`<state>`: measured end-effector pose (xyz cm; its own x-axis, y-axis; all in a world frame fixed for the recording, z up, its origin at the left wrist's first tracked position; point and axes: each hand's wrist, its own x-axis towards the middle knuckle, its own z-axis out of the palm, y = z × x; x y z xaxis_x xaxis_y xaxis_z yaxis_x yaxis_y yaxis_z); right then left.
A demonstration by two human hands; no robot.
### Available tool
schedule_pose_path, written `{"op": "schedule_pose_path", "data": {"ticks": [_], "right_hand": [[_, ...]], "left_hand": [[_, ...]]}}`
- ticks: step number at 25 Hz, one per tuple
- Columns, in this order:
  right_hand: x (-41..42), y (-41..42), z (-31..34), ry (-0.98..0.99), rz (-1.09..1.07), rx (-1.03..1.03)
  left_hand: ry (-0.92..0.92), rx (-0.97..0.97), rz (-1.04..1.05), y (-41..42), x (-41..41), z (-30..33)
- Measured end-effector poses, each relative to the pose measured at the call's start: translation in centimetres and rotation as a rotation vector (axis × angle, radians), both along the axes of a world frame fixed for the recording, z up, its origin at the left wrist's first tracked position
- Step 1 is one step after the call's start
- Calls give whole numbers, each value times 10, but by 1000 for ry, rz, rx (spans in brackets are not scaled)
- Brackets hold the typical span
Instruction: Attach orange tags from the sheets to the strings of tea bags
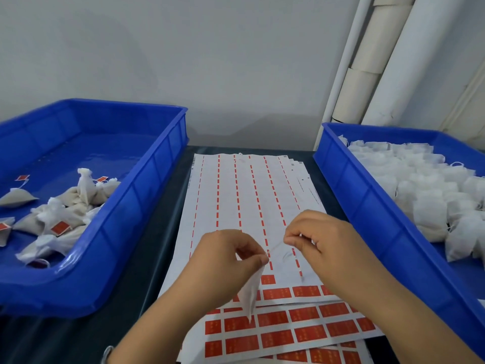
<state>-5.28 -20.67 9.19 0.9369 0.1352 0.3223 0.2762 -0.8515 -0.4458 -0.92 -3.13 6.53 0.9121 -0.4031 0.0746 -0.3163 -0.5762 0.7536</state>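
While both curl, left hand (225, 254) and right hand (313, 236) pinch string (275, 248).

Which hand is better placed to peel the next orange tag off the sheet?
Probably the right hand: it only pinches the string end, above the orange tags. The left hand holds the tea bag.

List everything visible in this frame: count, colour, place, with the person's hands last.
Trays: two, blue, left and right.
Tagged tea bags: a small pile, white with orange tags, left tray.
Untagged tea bags: many, white, right tray.
Tag sheets: a stack, white with orange tags, centre.
Held tea bag: one, white, hanging below left hand.
String: one, thin, between both hands.
Pipes: white, rear right.
Left hand: grip on held tea bag.
Right hand: grip on string.
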Motion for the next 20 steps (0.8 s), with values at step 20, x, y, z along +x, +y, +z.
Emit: {"op": "schedule_pose_path", "data": {"ticks": [20], "right_hand": [[-4,47,-67,514,-144,587]], "left_hand": [[559,-691,139,4,0,-1]]}}
